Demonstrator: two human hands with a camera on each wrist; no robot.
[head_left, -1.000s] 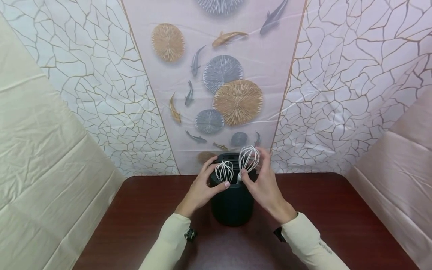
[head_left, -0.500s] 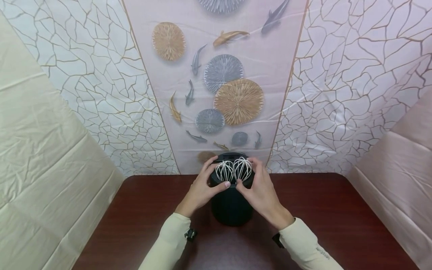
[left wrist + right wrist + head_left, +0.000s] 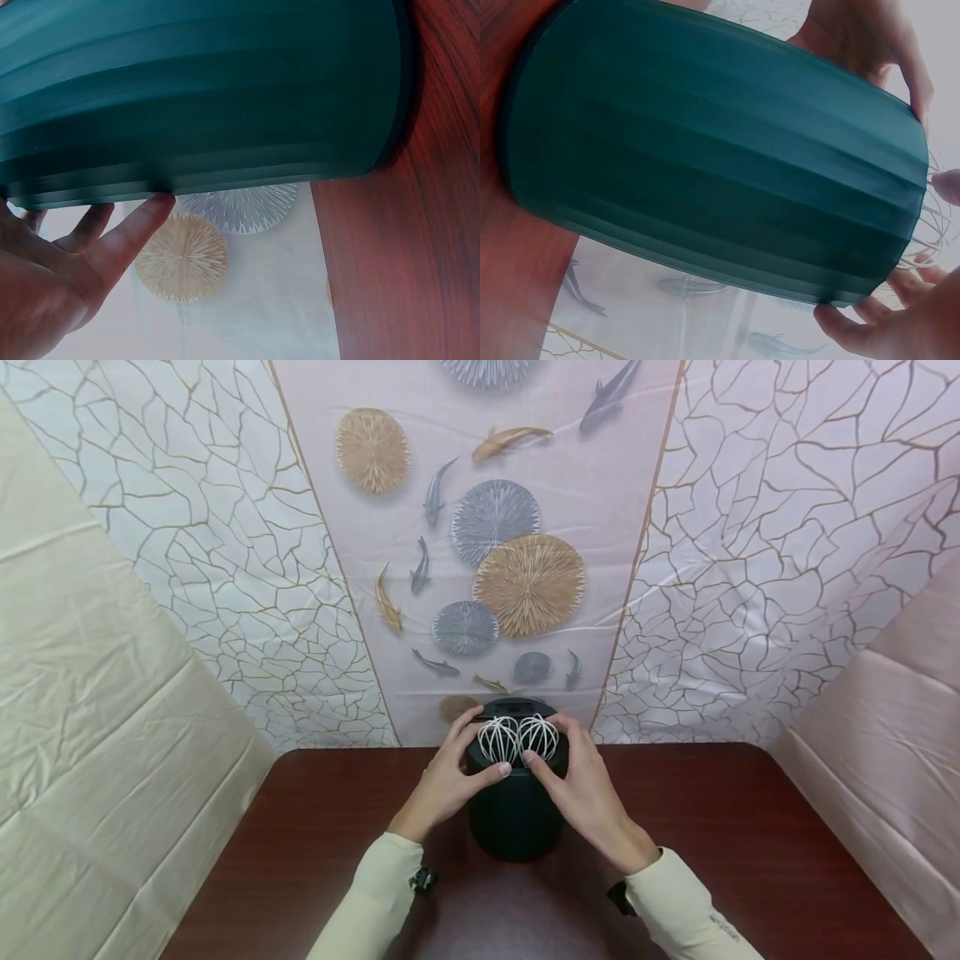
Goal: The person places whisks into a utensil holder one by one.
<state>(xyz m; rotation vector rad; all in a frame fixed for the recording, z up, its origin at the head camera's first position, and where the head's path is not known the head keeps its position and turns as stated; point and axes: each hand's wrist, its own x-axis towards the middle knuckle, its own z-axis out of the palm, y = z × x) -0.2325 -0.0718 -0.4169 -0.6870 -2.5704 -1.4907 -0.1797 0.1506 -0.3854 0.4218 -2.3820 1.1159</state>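
In the head view two whisks with white wire heads stand side by side in a dark green ribbed utensil holder (image 3: 516, 818). The left whisk (image 3: 498, 739) lies between the thumb and fingers of my left hand (image 3: 450, 772), which grips the holder's rim, thumb at the front. My right hand (image 3: 588, 785) has its thumb on the wires of the right whisk (image 3: 538, 737) and its forefinger behind them. Other right fingers (image 3: 836, 322) touch the holder's side in the right wrist view. Both whisk handles are hidden inside the holder.
The holder stands upright on a dark red-brown wooden table (image 3: 322, 860), near its back edge. Behind it hangs a patterned cloth (image 3: 480, 568) with fish and round motifs. Pale cloth walls (image 3: 97, 710) rise at both sides. A dark slotted part (image 3: 517, 706) shows at the holder's back.
My right hand has lowered the right whisk into the holder, down and to the left, until its head sits level with the other. The left hand keeps its place on the rim.
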